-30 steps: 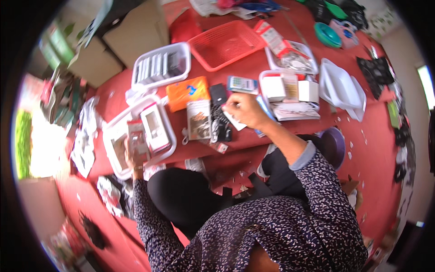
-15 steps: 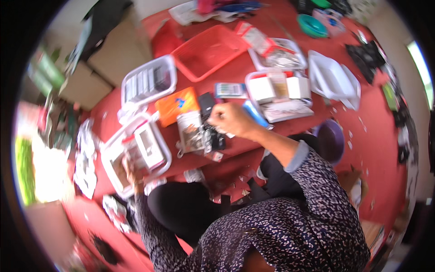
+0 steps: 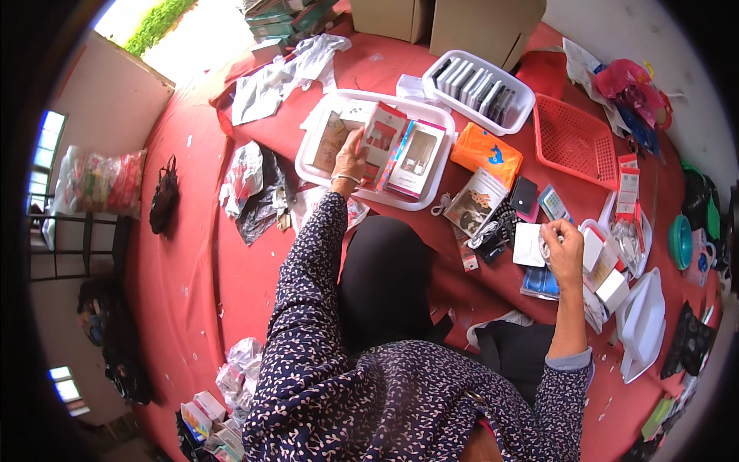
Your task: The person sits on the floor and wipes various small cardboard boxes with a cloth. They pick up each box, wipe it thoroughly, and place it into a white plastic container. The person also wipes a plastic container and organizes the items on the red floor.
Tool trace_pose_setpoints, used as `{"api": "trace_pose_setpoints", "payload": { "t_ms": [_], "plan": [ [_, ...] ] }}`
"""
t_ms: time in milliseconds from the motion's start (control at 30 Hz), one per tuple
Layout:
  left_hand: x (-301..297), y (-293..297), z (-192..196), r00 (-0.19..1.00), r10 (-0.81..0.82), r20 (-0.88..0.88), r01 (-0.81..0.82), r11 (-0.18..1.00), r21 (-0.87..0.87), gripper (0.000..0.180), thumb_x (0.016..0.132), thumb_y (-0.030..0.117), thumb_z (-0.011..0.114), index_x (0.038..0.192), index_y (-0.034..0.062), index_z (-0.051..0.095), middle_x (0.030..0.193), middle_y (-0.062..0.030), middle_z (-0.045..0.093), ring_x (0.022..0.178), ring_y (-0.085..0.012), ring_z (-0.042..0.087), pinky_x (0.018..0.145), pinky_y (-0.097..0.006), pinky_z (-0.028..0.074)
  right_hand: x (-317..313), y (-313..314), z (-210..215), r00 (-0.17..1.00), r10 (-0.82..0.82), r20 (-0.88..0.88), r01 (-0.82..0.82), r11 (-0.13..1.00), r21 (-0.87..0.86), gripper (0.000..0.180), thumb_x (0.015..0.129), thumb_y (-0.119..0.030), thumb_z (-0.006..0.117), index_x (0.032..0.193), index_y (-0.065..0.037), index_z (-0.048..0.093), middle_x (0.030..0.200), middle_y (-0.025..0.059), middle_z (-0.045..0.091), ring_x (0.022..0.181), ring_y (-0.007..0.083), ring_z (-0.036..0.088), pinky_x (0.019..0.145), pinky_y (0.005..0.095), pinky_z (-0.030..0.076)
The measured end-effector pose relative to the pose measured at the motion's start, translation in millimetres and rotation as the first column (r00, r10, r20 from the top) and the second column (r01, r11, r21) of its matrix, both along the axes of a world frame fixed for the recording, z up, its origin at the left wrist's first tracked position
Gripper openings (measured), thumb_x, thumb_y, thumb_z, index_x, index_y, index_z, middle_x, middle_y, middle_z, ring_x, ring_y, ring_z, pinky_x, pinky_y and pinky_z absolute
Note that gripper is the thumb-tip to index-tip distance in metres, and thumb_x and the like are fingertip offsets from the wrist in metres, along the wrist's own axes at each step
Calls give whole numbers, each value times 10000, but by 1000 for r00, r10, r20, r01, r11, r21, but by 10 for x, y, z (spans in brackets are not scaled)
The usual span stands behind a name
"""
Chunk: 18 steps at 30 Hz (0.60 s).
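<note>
Head view is showing a person sitting on a red floor (image 3: 231,254) among packaged goods, both arms reaching out over the sorting area. Left hand (image 3: 350,158) is resting on a red-and-white box (image 3: 382,138) standing in the white tray (image 3: 323,173), fingers curled narrowly around its lower edge; beside it in the same tray a larger pink-edged box (image 3: 416,158) is lying. Right hand (image 3: 563,245) is holding a small clear-wrapped item (image 3: 546,245), fingers pinched closed on it; what the item is cannot be told at this size. A white card (image 3: 529,245) is lying just beside that hand, and a grey basket (image 3: 481,88) of dark slim packs and a red basket (image 3: 573,138) are sitting farther off.

Judgement: the step in hand appears to be sorting small goods into containers, with the left hand steadying or picking the boxed piece while the right is handling a loose piece. Any next move is calling for a firm grip on the box before lifting, since it is standing upright and leaning against its neighbour, and for keeping the pinched item clear of the clutter near the right-hand trays (image 3: 643,323).
</note>
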State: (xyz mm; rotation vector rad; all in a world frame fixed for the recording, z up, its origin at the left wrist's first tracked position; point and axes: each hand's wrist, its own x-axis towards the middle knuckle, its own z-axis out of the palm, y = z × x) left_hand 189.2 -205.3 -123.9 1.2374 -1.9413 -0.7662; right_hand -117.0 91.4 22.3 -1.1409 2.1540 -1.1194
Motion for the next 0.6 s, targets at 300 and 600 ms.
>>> {"api": "trace_pose_setpoints", "payload": {
  "t_ms": [300, 600],
  "plan": [
    [331, 321, 488, 775, 502, -383, -372, 853, 366, 450, 847, 102, 496, 1245, -23, 327, 995, -128, 549, 853, -180, 550, 767, -288, 443, -28, 2, -3, 1000, 17, -2, -17, 1000, -12, 198, 799, -168, 612, 728, 13, 573, 605, 22, 548, 546, 71, 481, 501, 240, 384],
    [196, 101, -662, 976, 137, 167, -140, 990, 7, 276, 825, 150, 531, 1022, 13, 395, 865, -154, 543, 719, -188, 575, 564, -308, 456, 36, -13, 18, 999, 35, 21, -35, 999, -26, 202, 794, -180, 617, 727, 7, 580, 581, 28, 549, 534, 68, 487, 493, 244, 388]
  ]
}}
